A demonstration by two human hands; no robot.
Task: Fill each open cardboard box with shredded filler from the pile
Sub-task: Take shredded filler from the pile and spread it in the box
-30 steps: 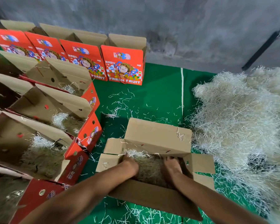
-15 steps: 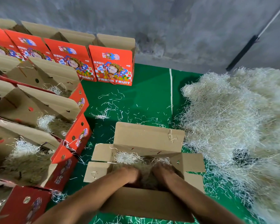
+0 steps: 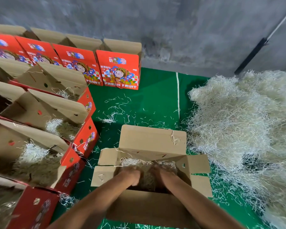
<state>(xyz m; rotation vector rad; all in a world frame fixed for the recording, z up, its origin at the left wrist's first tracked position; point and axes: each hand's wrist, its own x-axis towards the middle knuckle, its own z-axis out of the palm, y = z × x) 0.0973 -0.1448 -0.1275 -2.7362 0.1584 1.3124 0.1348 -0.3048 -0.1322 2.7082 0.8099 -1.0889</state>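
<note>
head view: both hands deeper in the open box than a second ago, when wrists sat at the rim and knuckles showed above the filler. now sunk to the wrists in the shredded filler, left hand and right hand side by side, blurred with motion. cannot tell whether fingers lie flat on the filler or curl round a clump of it; too smeared and half buried. view also shifted a little, so box and pile sit lower and nearer the middle than before. judged from this: a pressing-down or spreading of a load already dropped in, not a fresh grab from the pile.

filler in the box: tangled pale strands, straw-coloured in shadow, whiter at the far rim, level well below the flap line, so likely room for more. springy stuff by the look of it, apt to puff back up once let go. box on the green mat, all four flaps splayed out, just beside the pile on the right, loose strands strewn between. to the left, a row of red fruit boxes open and already part filled; more printed boxes upright by the grey wall, contents not visible.
</note>
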